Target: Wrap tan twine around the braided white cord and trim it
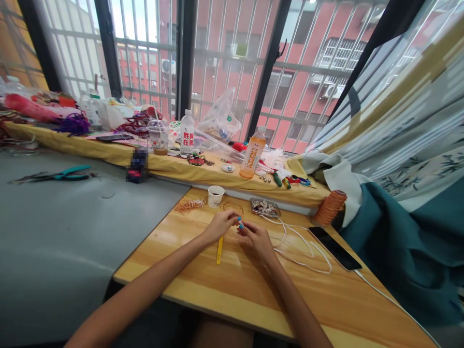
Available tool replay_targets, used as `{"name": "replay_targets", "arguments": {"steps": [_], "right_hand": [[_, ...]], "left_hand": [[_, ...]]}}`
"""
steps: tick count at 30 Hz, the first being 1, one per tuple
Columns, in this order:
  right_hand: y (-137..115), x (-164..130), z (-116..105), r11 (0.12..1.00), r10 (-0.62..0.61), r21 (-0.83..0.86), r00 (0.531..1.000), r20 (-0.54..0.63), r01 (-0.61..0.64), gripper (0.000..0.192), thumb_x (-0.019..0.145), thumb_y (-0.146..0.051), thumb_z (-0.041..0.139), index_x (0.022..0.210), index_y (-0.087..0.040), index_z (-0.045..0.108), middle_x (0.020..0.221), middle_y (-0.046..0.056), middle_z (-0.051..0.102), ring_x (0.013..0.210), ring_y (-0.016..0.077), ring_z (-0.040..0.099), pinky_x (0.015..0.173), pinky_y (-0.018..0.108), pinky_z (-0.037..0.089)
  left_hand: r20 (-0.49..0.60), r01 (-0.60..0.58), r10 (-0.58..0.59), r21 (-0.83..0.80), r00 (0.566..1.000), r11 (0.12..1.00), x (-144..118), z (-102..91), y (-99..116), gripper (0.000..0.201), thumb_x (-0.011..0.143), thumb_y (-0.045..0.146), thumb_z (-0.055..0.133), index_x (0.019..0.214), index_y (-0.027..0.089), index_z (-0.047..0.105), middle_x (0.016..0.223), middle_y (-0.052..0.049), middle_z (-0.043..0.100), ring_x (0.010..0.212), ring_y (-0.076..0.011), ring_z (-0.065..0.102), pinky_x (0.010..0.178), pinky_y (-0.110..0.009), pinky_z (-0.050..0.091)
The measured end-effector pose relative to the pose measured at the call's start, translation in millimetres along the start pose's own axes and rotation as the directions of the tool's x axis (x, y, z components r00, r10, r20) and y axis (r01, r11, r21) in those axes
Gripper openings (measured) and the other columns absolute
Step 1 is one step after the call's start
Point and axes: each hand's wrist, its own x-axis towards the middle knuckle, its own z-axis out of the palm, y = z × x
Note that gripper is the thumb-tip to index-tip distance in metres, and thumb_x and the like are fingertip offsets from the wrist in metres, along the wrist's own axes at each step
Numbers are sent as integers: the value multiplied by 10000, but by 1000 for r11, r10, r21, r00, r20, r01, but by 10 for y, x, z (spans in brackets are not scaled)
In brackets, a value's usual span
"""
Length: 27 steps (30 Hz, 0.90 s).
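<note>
Beside hands (pixel 239 231): cup (pixel 216 195), tray (pixel 265 208), perhaps beads.

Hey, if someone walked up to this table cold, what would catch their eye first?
Probably the two hands meeting at the middle of the wooden table: the left hand and right hand pinch a small blue bead between their fingertips, with a yellow stick lying just below them. Next, the orange drink bottle upright on the yellow-covered ledge behind, and the coppery thread spool at the table's right edge.
</note>
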Motion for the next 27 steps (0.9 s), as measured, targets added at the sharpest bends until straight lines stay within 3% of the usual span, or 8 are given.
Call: {"name": "replay_targets", "arguments": {"steps": [7,11,15,22,27], "right_hand": [[7,-4,26,999,-40,-23,997,-70,39,337,701,-412,524,866,-135,624,727,57,643,645,163,593,636,291,463],[-15,-20,58,999,-10,33,997,-82,13,339,677,-434,539,826,-139,612,685,43,624,594,152,583,604,285,470],[6,-8,63,994,25,112,996,-81,-16,326,655,-435,565,805,-151,622,673,32,620,591,147,580,594,277,471],[102,60,7,921,217,321,975,50,-222,360,527,-418,679,766,-150,649,674,37,636,612,157,592,640,309,471],[32,28,30,913,253,315,966,58,-259,330,505,-373,698,735,-139,659,626,32,628,573,141,571,614,290,455]], "left_hand": [[-35,55,-60,-114,998,992,21,44,-49,249,731,260,482,936,130,536,614,3,543,607,-109,513,582,-215,399],[-33,108,-116,-181,993,978,34,54,-49,208,711,271,487,794,99,568,584,2,527,559,-96,479,543,-207,371],[3,96,-96,-141,995,985,45,55,-62,224,682,308,523,706,97,594,606,-8,547,568,-97,469,545,-208,358],[-25,112,-114,-62,993,992,55,44,-122,189,657,239,529,743,92,612,611,-12,564,581,-105,484,559,-210,366],[-50,121,-124,-58,991,991,53,32,-99,229,663,231,524,812,88,625,667,-33,596,606,-114,499,586,-217,381]]}}
